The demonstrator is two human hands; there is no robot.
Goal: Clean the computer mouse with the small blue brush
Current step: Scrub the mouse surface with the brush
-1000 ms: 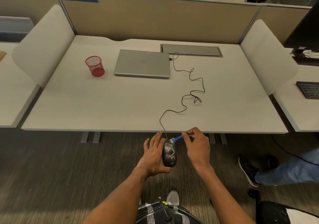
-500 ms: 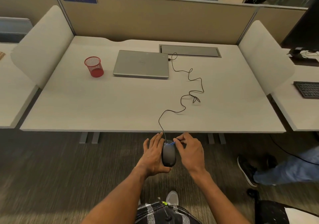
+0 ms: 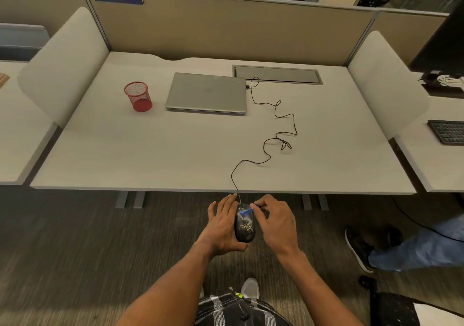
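A black computer mouse [image 3: 244, 226] with a glossy patterned top hangs in the air just in front of the desk edge. My left hand [image 3: 222, 225] holds it from the left side and underneath, thumb below its rear. My right hand [image 3: 275, 221] pinches the small blue brush [image 3: 244, 211] by its handle, with the bristle end lying on the front part of the mouse. The mouse's black cable [image 3: 266, 147] runs up over the desk edge and winds across the desk to the laptop [image 3: 207, 93].
The pale desk [image 3: 150, 155] carries a closed grey laptop, a red mesh cup [image 3: 138, 96] and a cable hatch [image 3: 277, 74] at the back. Padded dividers stand on both sides. Another person's leg and shoe [image 3: 359, 249] are at right on the carpet.
My right hand has come in closer to the mouse, bringing the brush from its front right edge onto its top. The left hand holds the mouse in the same place.
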